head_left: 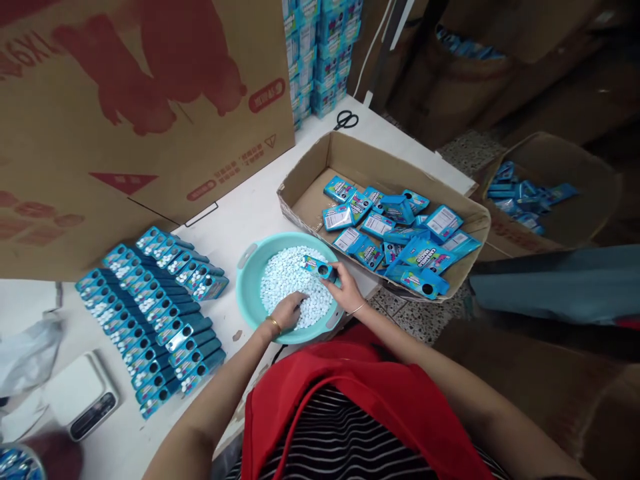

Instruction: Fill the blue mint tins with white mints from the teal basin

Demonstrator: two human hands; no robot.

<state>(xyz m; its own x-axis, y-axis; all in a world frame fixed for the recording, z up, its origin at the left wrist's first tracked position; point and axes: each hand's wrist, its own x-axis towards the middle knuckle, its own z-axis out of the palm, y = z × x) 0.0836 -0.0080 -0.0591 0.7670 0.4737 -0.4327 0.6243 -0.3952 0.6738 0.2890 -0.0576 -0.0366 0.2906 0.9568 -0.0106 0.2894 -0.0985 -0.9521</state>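
White table (pixel 240 213), bearing teal basin (pixel 249 283), rows of blue boxes (pixel 155 307), open carton (pixel 310 180), scissors (pixel 346 120), scale (pixel 83 397), plastic bag (pixel 27 357), big cardboard box (pixel 125 120).

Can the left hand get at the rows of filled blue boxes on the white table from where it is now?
Probably yes: the left hand rests in the white pellets of the teal plastic basin, and the rows of blue boxes lie just beside it, with nothing between.

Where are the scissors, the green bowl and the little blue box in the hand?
scissors (pixel 345 120), head view, on the black handles.
green bowl (pixel 246 293), head view, on its left rim.
little blue box (pixel 317 267), head view, on its printed face.
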